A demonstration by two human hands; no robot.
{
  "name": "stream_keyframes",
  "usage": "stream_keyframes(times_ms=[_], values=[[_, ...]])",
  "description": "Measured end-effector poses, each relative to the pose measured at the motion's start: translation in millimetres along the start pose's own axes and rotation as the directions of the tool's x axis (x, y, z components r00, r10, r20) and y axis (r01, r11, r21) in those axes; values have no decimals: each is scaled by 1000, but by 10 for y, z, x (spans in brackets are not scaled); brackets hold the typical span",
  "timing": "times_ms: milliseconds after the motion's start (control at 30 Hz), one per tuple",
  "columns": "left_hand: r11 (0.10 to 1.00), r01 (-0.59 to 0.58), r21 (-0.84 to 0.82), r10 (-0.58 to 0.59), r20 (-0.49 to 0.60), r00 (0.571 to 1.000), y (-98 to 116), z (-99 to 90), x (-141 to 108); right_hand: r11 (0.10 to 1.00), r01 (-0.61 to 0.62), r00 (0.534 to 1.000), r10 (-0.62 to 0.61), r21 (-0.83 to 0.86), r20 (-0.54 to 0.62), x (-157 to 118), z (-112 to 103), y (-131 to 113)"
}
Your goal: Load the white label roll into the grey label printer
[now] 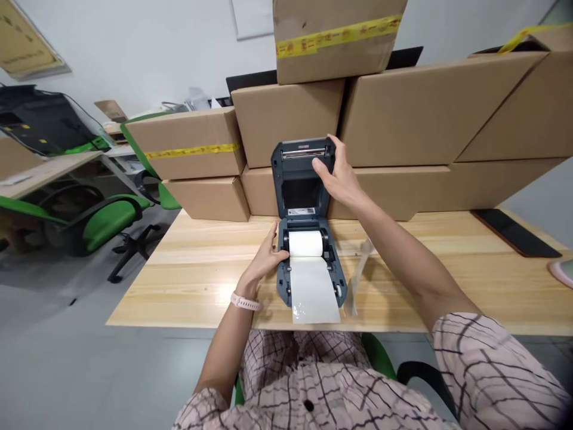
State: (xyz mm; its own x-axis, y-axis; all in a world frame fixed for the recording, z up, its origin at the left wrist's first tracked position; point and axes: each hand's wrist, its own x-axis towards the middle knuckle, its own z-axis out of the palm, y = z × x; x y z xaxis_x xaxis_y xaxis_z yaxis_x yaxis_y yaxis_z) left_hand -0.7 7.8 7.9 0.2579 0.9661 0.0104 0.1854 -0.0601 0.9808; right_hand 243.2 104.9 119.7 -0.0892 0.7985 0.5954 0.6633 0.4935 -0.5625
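Observation:
A dark grey label printer [283,292] stands on the wooden table with its lid [278,179] raised. Inside sits a white label roll [305,243], and its strip [313,292] runs forward over the printer's front edge. My right hand [341,176] grips the lid's upper right corner, thumb on the inner side and fingers behind. At the printer's left side, my left hand [266,260] rests with its thumb on the rim near the roll and its fingers along the outer wall. A crumpled clear strip [357,280] lies just right of the printer.
Cardboard boxes [403,113] are stacked along the back of the wooden table [179,280]. A dark flat slab [514,233] lies at the right, near a pinkish rounded object [561,273]. Green office chairs [110,227] and another desk [49,170] stand at the left.

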Motion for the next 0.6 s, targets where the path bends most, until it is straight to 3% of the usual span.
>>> stream_keyframes(times_ms=[133, 167, 233, 267, 333, 400, 433, 500, 600], values=[[950, 22, 312, -5, -54, 999, 67, -3, -30, 970, 182, 974, -200, -162, -107, -309, -118, -231], [935, 42, 351, -22, -60, 998, 85, 0, -43, 955, 235, 966, -250, -181, -61, -433, -146, -298], [925, 82, 371, -64, -60, 996, 115, 12, -71, 941, 309, 942, -282, -141, 183, -662, -161, -386], [925, 91, 369, -76, -57, 996, 126, 18, -81, 943, 317, 900, -265, -103, 347, -744, -140, -397], [928, 86, 362, -74, -47, 996, 139, 26, -91, 956, 290, 745, -191, -52, 639, -818, -40, -359], [937, 61, 345, -51, -37, 998, 146, 27, -82, 962, 263, 575, -99, -69, 812, -785, 112, -286], [940, 52, 336, -44, -31, 999, 148, 24, -73, 960, 262, 513, -55, -95, 857, -744, 191, -254], [946, 47, 320, -45, -14, 999, 152, 16, -52, 953, 263, 440, 23, -153, 898, -650, 315, -223], [952, 51, 301, -52, -4, 999, 152, 7, -37, 964, 237, 415, 12, -120, 910, -547, 310, -244]])
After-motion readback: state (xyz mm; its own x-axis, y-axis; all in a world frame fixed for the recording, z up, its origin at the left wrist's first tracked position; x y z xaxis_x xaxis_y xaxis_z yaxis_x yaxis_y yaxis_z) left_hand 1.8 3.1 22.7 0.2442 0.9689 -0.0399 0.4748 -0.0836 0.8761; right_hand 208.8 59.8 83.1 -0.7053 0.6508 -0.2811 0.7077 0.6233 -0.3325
